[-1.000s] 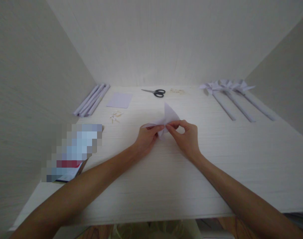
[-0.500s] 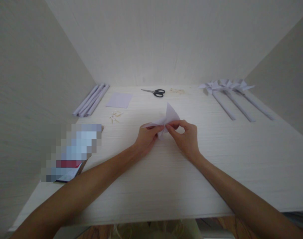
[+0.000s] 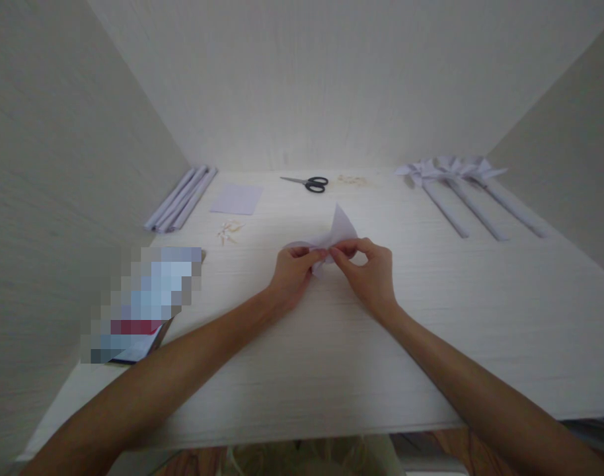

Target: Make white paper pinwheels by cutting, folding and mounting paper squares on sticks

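Note:
A pale lilac paper pinwheel head point(image 3: 342, 226), with its points folded in, is held above the middle of the white table. My left hand point(image 3: 295, 270) pinches it from the left, thumb pressed near the centre. From the right, my right hand point(image 3: 371, 272) grips the same spot between thumb and index finger. Both thumb tips nearly meet there. Whatever small piece may lie between them is hidden by the fingers.
Rolled paper tubes point(image 3: 180, 199) and a square paper sheet point(image 3: 237, 199) lie back left. Near them is a small pile of thin pale pieces point(image 3: 228, 231). Black-handled scissors point(image 3: 312, 184) lie at the back, finished pinwheels point(image 3: 453, 173) at right, a blurred-out device point(image 3: 156, 297) at left.
Both thumb tips have drawn slightly closer at the paper's centre, and the paper has tilted a little. The hands otherwise stay in place.

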`<action>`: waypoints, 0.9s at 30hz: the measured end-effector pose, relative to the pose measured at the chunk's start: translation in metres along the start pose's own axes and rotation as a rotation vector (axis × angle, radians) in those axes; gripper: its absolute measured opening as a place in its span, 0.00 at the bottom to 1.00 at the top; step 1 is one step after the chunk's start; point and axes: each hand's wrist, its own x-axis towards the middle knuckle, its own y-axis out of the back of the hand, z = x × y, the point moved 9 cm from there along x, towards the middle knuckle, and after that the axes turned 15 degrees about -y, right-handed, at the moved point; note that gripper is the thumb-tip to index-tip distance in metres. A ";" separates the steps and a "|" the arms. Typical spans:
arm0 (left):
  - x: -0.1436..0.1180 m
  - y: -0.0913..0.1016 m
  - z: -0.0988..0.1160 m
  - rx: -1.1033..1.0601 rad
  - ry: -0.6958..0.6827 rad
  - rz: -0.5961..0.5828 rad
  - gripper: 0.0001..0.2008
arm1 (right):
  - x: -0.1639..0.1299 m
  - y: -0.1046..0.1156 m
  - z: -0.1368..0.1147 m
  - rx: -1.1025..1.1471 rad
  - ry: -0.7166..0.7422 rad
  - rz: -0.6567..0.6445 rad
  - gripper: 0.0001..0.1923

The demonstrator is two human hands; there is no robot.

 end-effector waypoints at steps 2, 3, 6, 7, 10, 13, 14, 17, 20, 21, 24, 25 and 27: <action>0.000 0.001 0.000 0.001 0.002 0.004 0.02 | 0.000 0.000 0.000 0.002 0.000 -0.003 0.03; 0.000 0.001 0.000 0.002 0.006 0.005 0.02 | 0.001 0.000 0.000 0.003 0.000 -0.005 0.03; -0.001 0.000 -0.001 -0.008 0.025 0.006 0.02 | 0.001 0.000 0.001 0.000 -0.004 -0.003 0.04; -0.001 -0.001 -0.002 -0.014 0.030 0.006 0.03 | 0.001 0.000 0.001 -0.002 -0.005 -0.002 0.04; -0.001 -0.002 -0.001 -0.023 0.034 0.003 0.05 | 0.001 0.000 0.001 -0.012 -0.005 -0.002 0.04; -0.001 -0.002 -0.001 -0.027 0.037 0.007 0.05 | 0.001 -0.001 0.001 -0.019 -0.002 -0.007 0.04; -0.001 -0.002 -0.001 -0.028 0.038 0.010 0.04 | 0.001 -0.001 0.000 -0.019 0.001 -0.009 0.04; -0.001 -0.002 -0.001 -0.026 0.036 0.018 0.03 | 0.001 -0.001 0.000 -0.014 0.005 -0.011 0.04; -0.001 -0.002 -0.001 -0.018 0.039 0.015 0.03 | 0.001 -0.001 0.000 -0.016 -0.007 -0.010 0.04; -0.001 -0.001 -0.002 -0.010 0.039 0.016 0.03 | 0.001 -0.001 0.000 -0.019 -0.010 -0.011 0.03; 0.000 0.001 -0.002 0.022 0.031 0.022 0.04 | 0.001 -0.002 0.000 -0.001 -0.012 -0.026 0.03; 0.001 0.001 -0.001 0.033 0.028 0.022 0.04 | 0.002 -0.001 0.000 0.014 -0.007 -0.031 0.03; 0.001 0.003 -0.001 0.059 0.036 0.023 0.03 | 0.005 0.005 0.000 0.047 0.012 -0.014 0.03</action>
